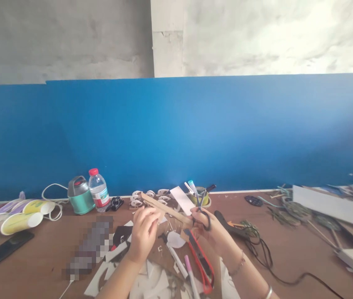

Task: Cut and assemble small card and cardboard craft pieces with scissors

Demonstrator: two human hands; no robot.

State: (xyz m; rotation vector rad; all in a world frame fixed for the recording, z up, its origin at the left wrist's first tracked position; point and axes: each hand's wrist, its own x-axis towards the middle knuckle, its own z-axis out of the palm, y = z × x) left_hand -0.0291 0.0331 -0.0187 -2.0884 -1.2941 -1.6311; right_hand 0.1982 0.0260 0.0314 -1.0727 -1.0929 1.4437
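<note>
My left hand [145,232] is closed, its bent fingers against the lower edge of a flat brown strip [167,209], perhaps cardboard; the exact grip is partly hidden. The strip slants from upper left down toward my right hand [209,228]. That hand is closed around dark-handled scissors [200,200], whose blades point up and are spread apart. The strip's right end lies by my right fingers. Beneath my hands are a red utility knife [202,263], a white marker [177,259], a pink-capped marker [192,276] and white paper scraps [151,280].
White cut-out pieces [136,198] and a pen holder [206,201] stand behind my hands. To the left are a water bottle [99,191], a green-and-grey container [81,197] and paper cups [23,222]. A black cable [268,259] and a white board [332,207] lie right. A blue partition [176,133] rises behind.
</note>
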